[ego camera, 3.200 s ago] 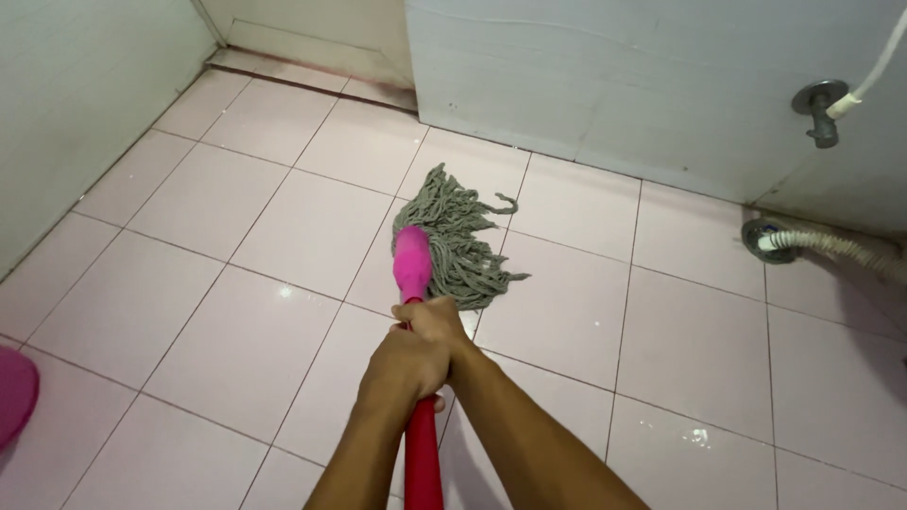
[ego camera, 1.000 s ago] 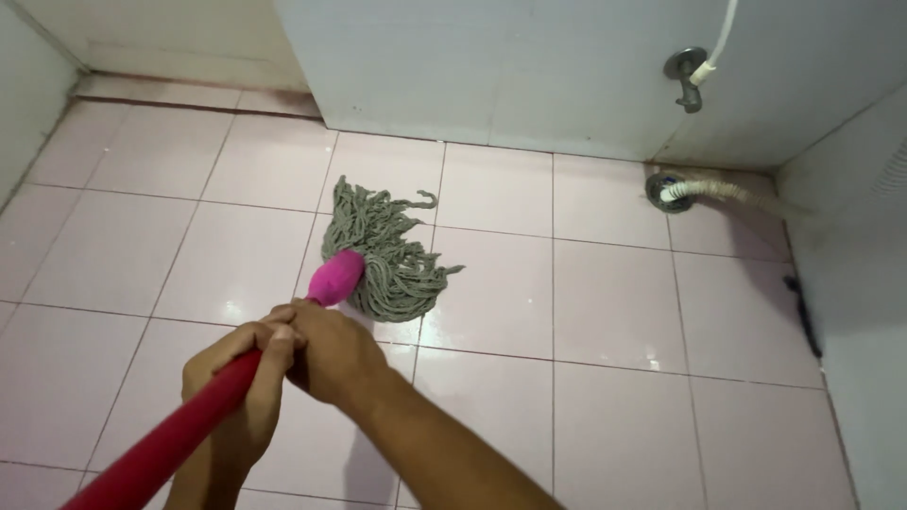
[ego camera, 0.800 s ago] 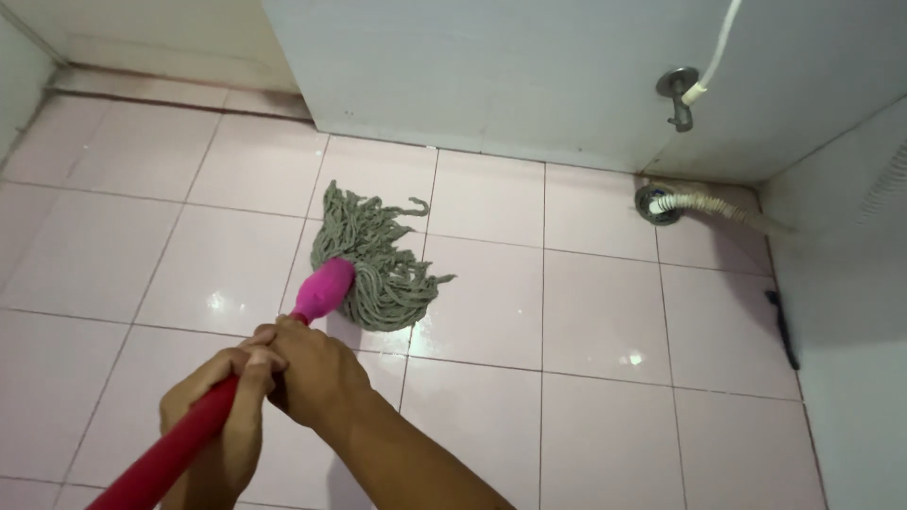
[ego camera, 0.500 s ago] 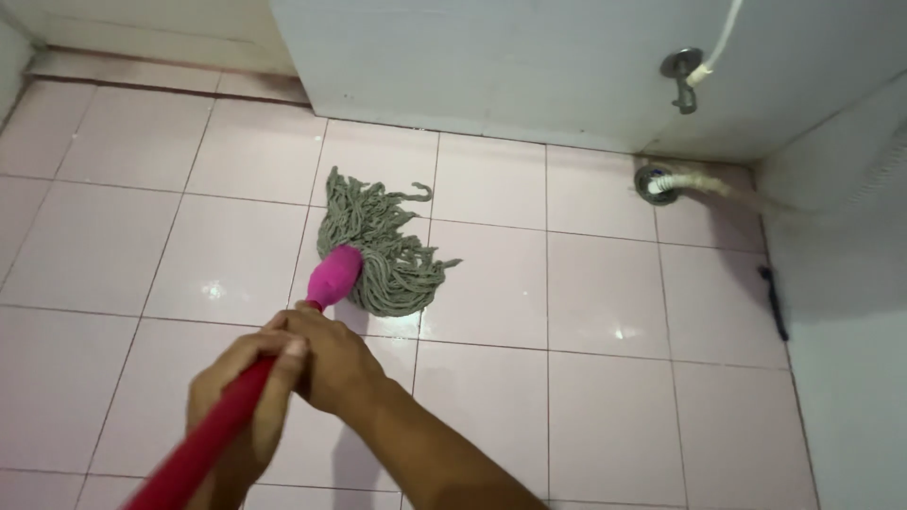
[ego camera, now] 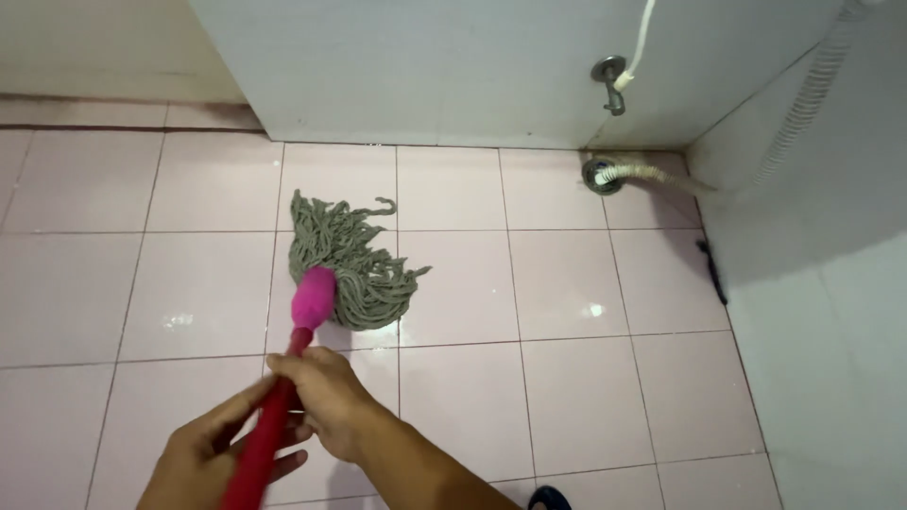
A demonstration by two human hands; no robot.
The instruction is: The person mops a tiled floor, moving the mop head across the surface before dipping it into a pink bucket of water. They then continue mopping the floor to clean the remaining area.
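Observation:
A mop lies with its grey string head (ego camera: 345, 260) spread on the pink tiled floor (ego camera: 586, 397), a bright pink socket (ego camera: 313, 297) joining it to a red handle (ego camera: 257, 458). My right hand (ego camera: 324, 395) grips the handle just below the socket. My left hand (ego camera: 215, 451) sits lower on the handle at the bottom left, its fingers loosely curled around it. The mop head rests about one tile out from the white wall (ego camera: 425, 66).
A metal wall tap (ego camera: 610, 79) with a white hose is at the upper right. Below it a corrugated hose runs into a floor drain (ego camera: 602, 175). A white surface (ego camera: 831, 283) borders the right side. A small dark object (ego camera: 713, 274) lies at its foot.
The handle has swung from a slant towards the left to nearly straight up the view. My left hand's fingers have loosened. The mop head sits slightly further left in view.

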